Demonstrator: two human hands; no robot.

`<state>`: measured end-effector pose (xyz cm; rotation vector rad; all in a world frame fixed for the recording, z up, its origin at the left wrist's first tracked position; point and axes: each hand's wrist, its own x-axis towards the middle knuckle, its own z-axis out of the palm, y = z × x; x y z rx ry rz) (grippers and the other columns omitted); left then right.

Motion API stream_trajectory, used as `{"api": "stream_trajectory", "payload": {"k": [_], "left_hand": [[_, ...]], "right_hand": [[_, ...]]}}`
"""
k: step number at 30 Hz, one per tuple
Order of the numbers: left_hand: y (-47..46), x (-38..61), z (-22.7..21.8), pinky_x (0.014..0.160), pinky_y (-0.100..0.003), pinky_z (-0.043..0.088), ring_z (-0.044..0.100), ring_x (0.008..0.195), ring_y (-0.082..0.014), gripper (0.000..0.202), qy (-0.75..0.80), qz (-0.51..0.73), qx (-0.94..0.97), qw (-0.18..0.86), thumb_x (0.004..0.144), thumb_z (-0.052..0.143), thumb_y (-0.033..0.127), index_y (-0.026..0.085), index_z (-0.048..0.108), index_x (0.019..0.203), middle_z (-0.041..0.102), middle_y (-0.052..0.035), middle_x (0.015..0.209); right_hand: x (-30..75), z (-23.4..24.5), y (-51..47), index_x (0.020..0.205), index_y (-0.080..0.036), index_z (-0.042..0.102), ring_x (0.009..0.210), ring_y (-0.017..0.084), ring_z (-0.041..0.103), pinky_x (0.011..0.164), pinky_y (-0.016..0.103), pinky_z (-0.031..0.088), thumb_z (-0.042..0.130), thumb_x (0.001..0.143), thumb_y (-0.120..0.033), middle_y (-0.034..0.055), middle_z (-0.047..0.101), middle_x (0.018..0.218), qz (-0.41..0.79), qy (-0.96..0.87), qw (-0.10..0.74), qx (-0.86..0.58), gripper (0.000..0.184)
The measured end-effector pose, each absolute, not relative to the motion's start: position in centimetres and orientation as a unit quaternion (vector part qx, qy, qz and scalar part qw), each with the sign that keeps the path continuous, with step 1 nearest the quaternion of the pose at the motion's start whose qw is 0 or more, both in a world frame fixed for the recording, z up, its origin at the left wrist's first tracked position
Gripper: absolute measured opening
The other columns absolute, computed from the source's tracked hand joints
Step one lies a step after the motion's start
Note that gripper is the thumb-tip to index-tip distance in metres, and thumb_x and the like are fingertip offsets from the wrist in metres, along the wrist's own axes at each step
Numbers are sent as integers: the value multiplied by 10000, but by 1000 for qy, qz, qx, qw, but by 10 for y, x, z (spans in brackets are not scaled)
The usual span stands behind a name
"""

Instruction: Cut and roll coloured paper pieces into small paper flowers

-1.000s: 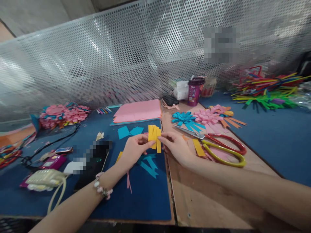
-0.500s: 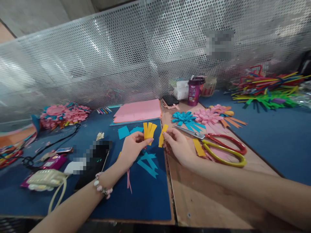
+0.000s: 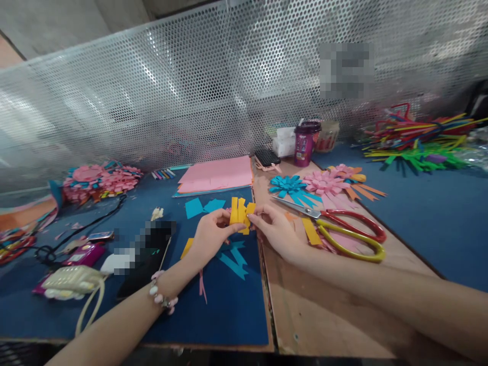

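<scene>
My left hand (image 3: 214,229) pinches a bunch of yellow paper strips (image 3: 237,211) between thumb and fingers, above the blue tabletop. Opposite it, my right hand (image 3: 276,227) has its fingertips closed on another yellow paper strip (image 3: 250,208), which meets the bunch. Where the strips touch, fingers hide part of them. Below lie cut blue paper ribbon tails (image 3: 235,262); behind are blue paper pieces (image 3: 195,207). Scissors (image 3: 335,226) with one red and one yellow-green handle lie beyond my right wrist, beside a flat yellow paper piece (image 3: 311,232).
Blue and pink paper flowers (image 3: 292,188) lie behind the scissors. Pink paper sheets (image 3: 217,174) are stacked at the back, near a purple cup (image 3: 305,145). On the left are a black phone (image 3: 147,267), a glue gun (image 3: 72,282) and a dark cord (image 3: 91,223).
My hands have come closer together. The yellow strip in my right hand now meets the bunch in my left hand, where a gap stood between them before.
</scene>
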<state>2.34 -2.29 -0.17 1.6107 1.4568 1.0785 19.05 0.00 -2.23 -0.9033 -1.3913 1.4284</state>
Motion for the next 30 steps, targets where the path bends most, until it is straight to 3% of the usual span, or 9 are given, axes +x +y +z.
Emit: {"api": "stream_trajectory", "payload": {"k": [10,26,30], "left_hand": [[-20,20,-4,401,-190,390,498,417,-69,272,566,455,601,333,679,702,383,159,605,797,675,-17,728],[-23,24,-4,352,-206,300,582,390,-135,236,547,396,612,411,704,676,375,164,595,769,639,0,585],[-23,25,-4,399,-227,368,574,390,-136,262,539,387,626,409,712,667,412,166,596,763,613,12,560]], "right_hand": [[191,-21,2,858,-155,531,639,87,492,598,219,417,614,733,-480,-7,544,752,576,-526,503,-371,358],[191,-19,-1,800,-162,569,678,109,529,639,235,430,573,792,-421,3,579,740,518,-600,488,-366,259],[191,-18,-1,787,-164,555,672,110,527,631,236,431,598,767,-407,2,582,743,530,-593,480,-371,248]]}}
